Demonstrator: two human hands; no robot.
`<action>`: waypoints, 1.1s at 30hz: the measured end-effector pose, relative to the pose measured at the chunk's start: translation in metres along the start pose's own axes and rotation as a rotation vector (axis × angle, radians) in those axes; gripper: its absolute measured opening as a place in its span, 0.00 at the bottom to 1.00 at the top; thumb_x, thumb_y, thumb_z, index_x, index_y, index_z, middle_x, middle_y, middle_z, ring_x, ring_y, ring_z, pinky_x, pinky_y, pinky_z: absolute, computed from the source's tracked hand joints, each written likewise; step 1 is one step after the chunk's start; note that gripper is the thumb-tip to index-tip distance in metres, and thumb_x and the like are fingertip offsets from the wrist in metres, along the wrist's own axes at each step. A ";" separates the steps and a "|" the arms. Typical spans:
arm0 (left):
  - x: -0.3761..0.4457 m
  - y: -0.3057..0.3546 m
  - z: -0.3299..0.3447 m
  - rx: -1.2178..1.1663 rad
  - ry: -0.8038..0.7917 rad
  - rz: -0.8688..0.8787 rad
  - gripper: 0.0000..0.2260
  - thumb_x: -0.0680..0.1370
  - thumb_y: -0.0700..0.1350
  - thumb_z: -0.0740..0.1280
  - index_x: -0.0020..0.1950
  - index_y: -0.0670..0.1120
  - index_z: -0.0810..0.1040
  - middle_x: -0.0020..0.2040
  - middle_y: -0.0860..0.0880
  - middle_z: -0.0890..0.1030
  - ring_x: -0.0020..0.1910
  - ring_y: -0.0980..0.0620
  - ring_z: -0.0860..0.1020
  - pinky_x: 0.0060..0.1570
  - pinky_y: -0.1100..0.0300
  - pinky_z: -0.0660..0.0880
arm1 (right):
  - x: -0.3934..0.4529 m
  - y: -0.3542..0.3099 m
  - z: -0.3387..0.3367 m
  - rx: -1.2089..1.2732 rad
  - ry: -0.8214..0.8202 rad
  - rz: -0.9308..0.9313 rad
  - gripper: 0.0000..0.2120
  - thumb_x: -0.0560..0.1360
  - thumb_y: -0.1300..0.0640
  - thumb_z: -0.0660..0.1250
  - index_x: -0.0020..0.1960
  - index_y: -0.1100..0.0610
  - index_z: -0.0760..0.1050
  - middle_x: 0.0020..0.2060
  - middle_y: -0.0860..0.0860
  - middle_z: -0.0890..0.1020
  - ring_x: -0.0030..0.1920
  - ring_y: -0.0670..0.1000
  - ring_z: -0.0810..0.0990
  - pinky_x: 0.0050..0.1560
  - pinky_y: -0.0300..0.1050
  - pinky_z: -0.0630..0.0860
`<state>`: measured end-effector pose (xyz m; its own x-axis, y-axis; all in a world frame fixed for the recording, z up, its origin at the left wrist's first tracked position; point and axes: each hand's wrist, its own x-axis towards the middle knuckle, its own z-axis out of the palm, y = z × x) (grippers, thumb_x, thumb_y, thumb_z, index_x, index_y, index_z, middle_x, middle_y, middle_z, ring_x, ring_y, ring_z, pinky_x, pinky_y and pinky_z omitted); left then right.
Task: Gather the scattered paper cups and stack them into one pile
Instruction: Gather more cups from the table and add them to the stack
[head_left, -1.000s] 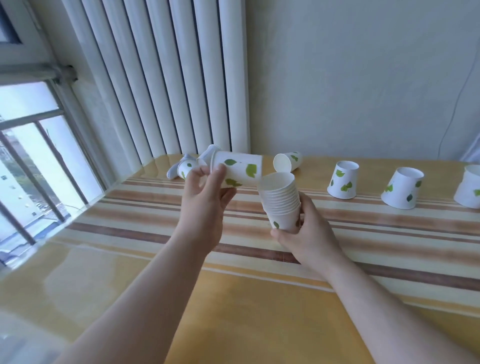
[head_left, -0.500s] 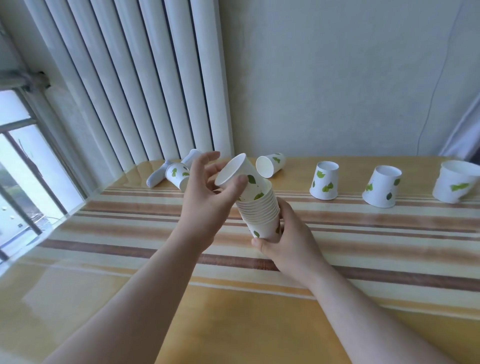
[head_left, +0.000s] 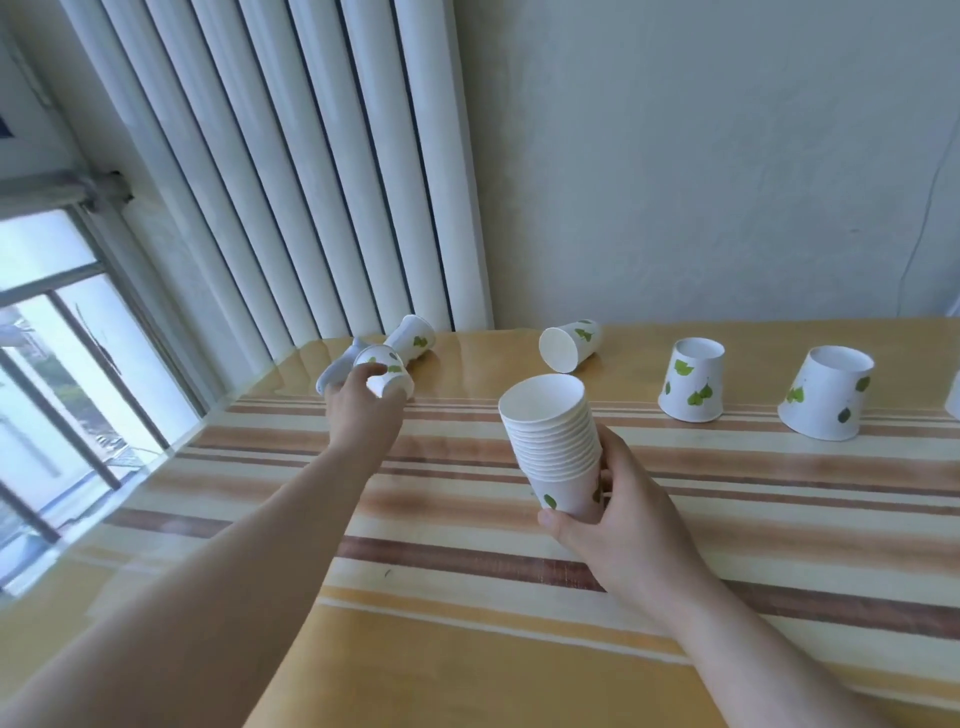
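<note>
My right hand (head_left: 618, 525) grips a stack of white paper cups with green leaf prints (head_left: 558, 447), mouth up, above the striped table. My left hand (head_left: 361, 410) reaches to the far left and its fingers close around a single cup (head_left: 387, 371) there. Behind that one another cup (head_left: 415, 338) lies on its side. A further cup (head_left: 569, 345) lies on its side at the back middle. Two cups stand upside down to the right, one (head_left: 693, 387) nearer and one (head_left: 826, 397) farther right.
The table (head_left: 467, 597) has a glossy yellow and brown striped cover. A white ribbed radiator (head_left: 291, 171) rises behind its left end, with a window (head_left: 57, 374) at the left. A sliver of another cup (head_left: 955, 402) shows at the right edge.
The cup my left hand carried has gone onto the stack. My left hand has since moved away to the far left and closed on another cup. The stack stays in my right hand.
</note>
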<state>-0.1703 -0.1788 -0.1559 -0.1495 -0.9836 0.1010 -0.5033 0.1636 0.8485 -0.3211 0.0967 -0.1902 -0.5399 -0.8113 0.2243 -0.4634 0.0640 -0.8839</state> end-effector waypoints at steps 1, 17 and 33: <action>0.012 0.001 0.001 0.052 0.034 0.003 0.24 0.81 0.50 0.67 0.78 0.58 0.72 0.75 0.46 0.66 0.61 0.42 0.78 0.56 0.46 0.82 | 0.001 0.000 0.001 0.003 -0.001 -0.003 0.37 0.72 0.52 0.82 0.62 0.20 0.64 0.59 0.24 0.78 0.58 0.32 0.79 0.59 0.44 0.80; 0.006 0.015 0.010 -0.328 0.117 -0.074 0.25 0.75 0.52 0.72 0.71 0.49 0.74 0.70 0.45 0.73 0.49 0.50 0.78 0.42 0.57 0.75 | 0.003 0.003 0.002 0.010 -0.006 0.031 0.38 0.71 0.52 0.82 0.63 0.19 0.66 0.58 0.26 0.80 0.57 0.35 0.81 0.57 0.44 0.81; -0.139 0.080 0.004 -0.387 -0.392 0.520 0.42 0.71 0.47 0.78 0.80 0.63 0.60 0.56 0.48 0.83 0.55 0.47 0.82 0.65 0.39 0.80 | 0.002 -0.001 0.002 0.011 -0.008 0.036 0.36 0.71 0.50 0.82 0.71 0.30 0.68 0.57 0.26 0.80 0.58 0.34 0.80 0.61 0.45 0.80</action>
<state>-0.1933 -0.0292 -0.1047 -0.6142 -0.6761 0.4070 0.0385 0.4894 0.8712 -0.3202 0.0941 -0.1896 -0.5502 -0.8134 0.1889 -0.4362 0.0871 -0.8956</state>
